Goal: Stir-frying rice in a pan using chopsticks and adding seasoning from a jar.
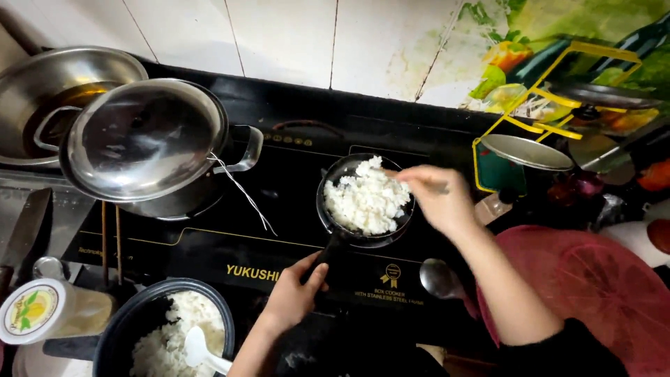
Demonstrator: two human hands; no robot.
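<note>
A small black pan (328,202) heaped with white rice (366,199) sits on a black cooktop (209,244). My left hand (293,293) grips the pan's dark handle at the near side. My right hand (440,199) hovers at the pan's right rim, fingers pinched on a thin utensil that is blurred. A metal spoon (440,279) lies on the cooktop under my right forearm.
A steel pot with a lid (146,139) stands on the left burner, a steel bowl (49,91) behind it. A dark inner pot of rice with a white paddle (167,335) sits at the near left, beside a lidded jar (35,311). A yellow rack (551,105) and red mesh cover (593,279) stand at right.
</note>
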